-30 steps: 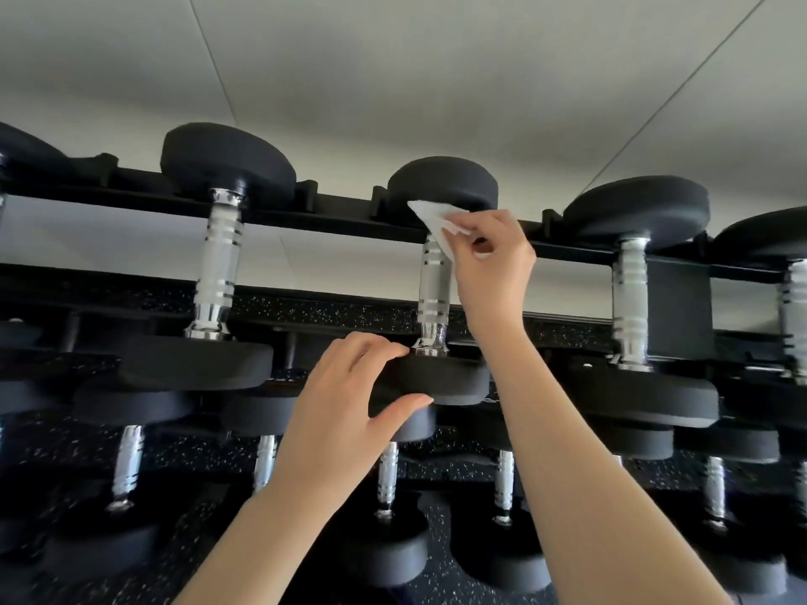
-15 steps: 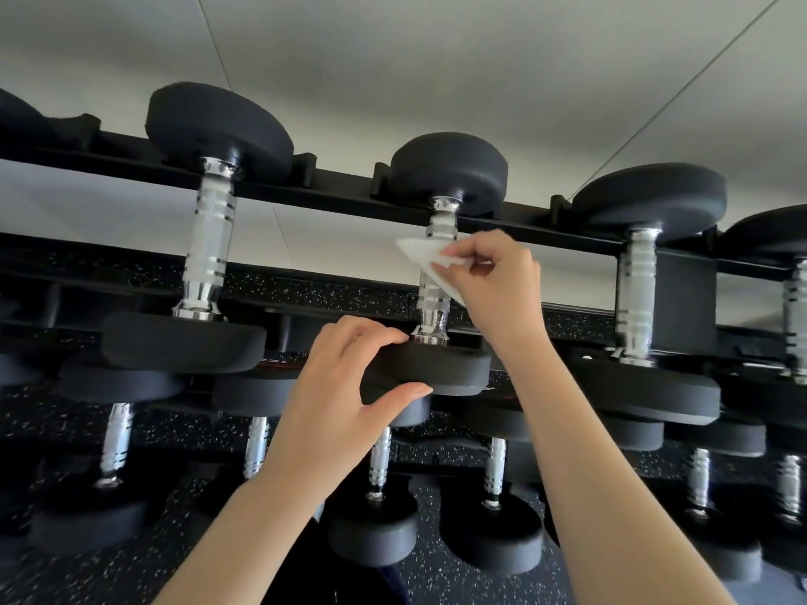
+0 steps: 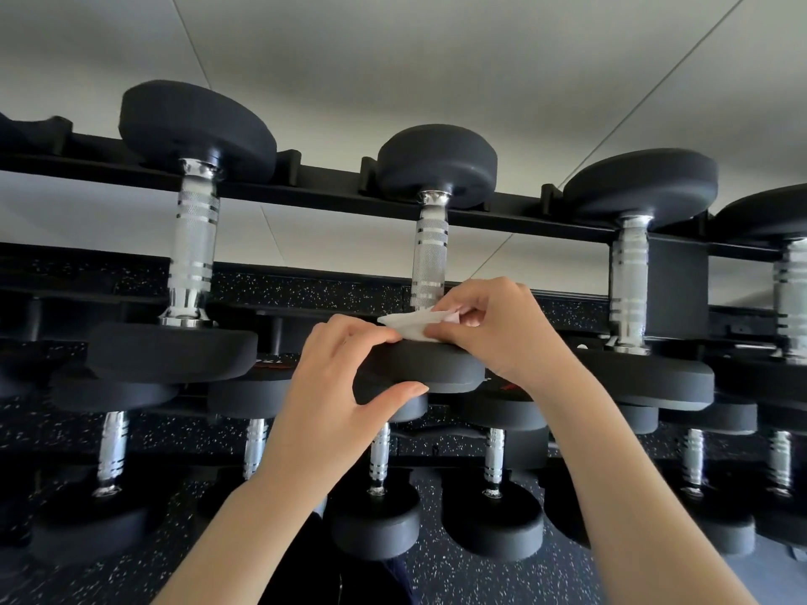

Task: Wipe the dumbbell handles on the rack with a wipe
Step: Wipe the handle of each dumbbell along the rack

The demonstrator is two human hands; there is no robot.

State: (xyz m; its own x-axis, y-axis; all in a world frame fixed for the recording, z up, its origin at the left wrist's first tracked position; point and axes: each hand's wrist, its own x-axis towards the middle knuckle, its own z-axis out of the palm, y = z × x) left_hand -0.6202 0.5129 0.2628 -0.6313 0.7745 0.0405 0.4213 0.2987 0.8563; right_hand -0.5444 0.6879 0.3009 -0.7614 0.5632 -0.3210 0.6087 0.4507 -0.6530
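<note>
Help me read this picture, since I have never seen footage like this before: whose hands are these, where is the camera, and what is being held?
The single view comes from a wide-angle camera worn on a person's head, so you see their own two bare arms reaching forward. In front of them is a black rack with rows of dumbbells, each with black round ends and a shiny ridged metal handle. The right hand pinches a white wipe at the near end of the middle dumbbell's handle, just above its near black end. The left hand grips that same black end, fingers on top and thumb underneath, seemingly to steady it. More dumbbells sit on lower rows, above a dark speckled floor.
</note>
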